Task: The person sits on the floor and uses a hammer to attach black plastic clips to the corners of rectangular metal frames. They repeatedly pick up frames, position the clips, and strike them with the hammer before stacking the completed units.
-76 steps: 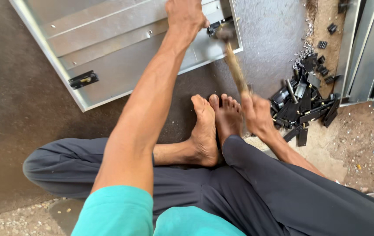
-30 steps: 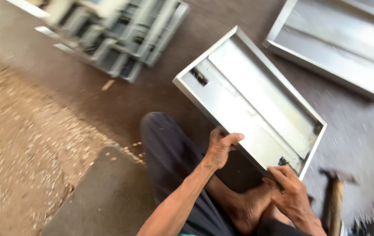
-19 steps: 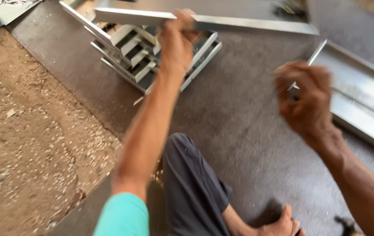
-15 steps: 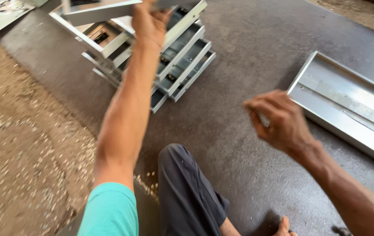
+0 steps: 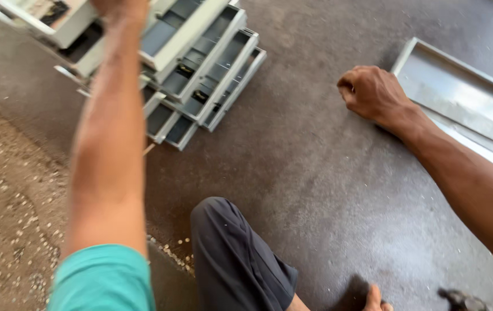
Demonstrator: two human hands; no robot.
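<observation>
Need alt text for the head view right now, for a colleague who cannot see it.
Seen from above, a seated person stretches the left hand onto a stack of grey metal trays at the top of the frame, while the right hand, loosely curled, hovers beside a single metal tray on the dark floor. A hammer head shows at the bottom right.
</observation>
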